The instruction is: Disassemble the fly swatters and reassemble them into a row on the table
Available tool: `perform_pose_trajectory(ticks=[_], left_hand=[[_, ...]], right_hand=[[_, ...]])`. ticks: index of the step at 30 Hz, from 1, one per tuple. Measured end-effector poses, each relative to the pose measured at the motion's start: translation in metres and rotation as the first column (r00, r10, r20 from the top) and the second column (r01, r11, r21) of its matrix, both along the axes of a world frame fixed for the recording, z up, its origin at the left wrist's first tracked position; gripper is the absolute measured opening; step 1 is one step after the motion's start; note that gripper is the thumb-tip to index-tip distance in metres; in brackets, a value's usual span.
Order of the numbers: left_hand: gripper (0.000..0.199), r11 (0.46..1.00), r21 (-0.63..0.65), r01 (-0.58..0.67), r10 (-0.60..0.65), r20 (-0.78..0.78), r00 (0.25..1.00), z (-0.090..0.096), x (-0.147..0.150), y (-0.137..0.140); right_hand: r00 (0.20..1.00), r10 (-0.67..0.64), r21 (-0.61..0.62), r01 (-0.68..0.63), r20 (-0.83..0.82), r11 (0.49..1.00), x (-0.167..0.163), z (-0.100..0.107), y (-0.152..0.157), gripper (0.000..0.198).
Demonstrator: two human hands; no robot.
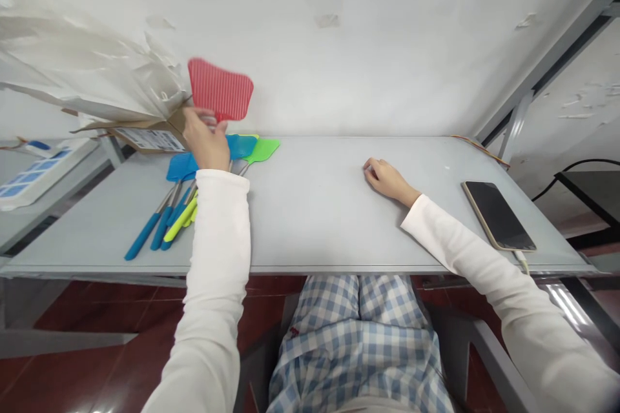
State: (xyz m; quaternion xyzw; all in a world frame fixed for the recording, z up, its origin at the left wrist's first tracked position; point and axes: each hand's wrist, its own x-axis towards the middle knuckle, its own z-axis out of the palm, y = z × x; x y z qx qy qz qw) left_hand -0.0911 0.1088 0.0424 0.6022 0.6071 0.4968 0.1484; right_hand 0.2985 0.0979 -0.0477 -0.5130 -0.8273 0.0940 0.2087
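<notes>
My left hand is closed around a red fly swatter just below its ribbed head. The head points up, and the rest of the swatter is hidden by my hand and sleeve. Beneath that hand and forearm lies a pile of fly swatters with blue and green heads, some partly covered. Their blue handles and yellow-green handles point toward the front edge. My right hand rests on the grey table, fingers curled in, with nothing visible in them.
An open cardboard box with white plastic wrapping stands at the back left. On the right lies a phone with a cable plugged in. A power strip is at far left, and a white wall rises behind the table.
</notes>
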Motion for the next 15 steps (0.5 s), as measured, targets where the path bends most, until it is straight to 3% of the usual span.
perform_pose_trajectory(ticks=[1, 3, 5, 6, 8, 10, 11, 13, 15], left_hand=[[0.018, 0.977, 0.184, -0.108, 0.103, 0.037, 0.994, 0.007, 0.007, -0.001], [0.036, 0.865, 0.461, -0.200, 0.143, 0.155, 0.977, 0.019, 0.025, -0.001], [0.039, 0.824, 0.546, -0.151, -0.014, 0.286, 0.958, 0.026, 0.048, 0.000], [0.037, 0.836, 0.536, -0.116, -0.105, 0.365, 0.925, 0.027, 0.062, 0.000], [0.031, 0.908, 0.419, -0.009, -0.237, 0.531, 0.813, 0.024, 0.091, -0.004], [0.028, 0.958, 0.193, 0.211, -0.286, 0.668, 0.687, 0.014, 0.122, -0.012], [0.029, 0.942, 0.076, 0.326, -0.278, 0.720, 0.635, 0.007, 0.137, -0.017], [0.032, 0.852, -0.108, 0.512, -0.241, 0.787, 0.568, -0.008, 0.163, -0.028], [0.037, 0.773, -0.196, 0.603, -0.233, 0.797, 0.558, -0.022, 0.181, -0.039]], right_hand=[[1.000, 0.003, -0.003, -0.004, -0.025, 1.000, -0.001, 0.000, -0.001, 0.027], [0.997, 0.036, 0.006, -0.035, -0.067, 0.999, -0.004, 0.000, -0.004, 0.026], [0.992, 0.085, 0.021, -0.083, -0.094, 0.996, -0.007, 0.001, -0.007, 0.026], [0.989, 0.105, 0.025, -0.103, -0.107, 0.994, -0.009, 0.002, -0.008, 0.026], [0.980, 0.130, 0.012, -0.129, -0.148, 0.992, -0.011, 0.003, -0.009, 0.027], [0.962, 0.125, -0.034, -0.137, -0.243, 0.990, -0.012, 0.004, -0.009, 0.027], [0.939, 0.110, -0.080, -0.144, -0.325, 0.986, -0.011, 0.006, -0.009, 0.028], [0.838, 0.069, -0.206, -0.211, -0.540, 0.956, -0.010, 0.010, -0.009, 0.030], [0.674, 0.023, -0.311, -0.371, -0.739, 0.875, -0.011, 0.016, -0.013, 0.037]])
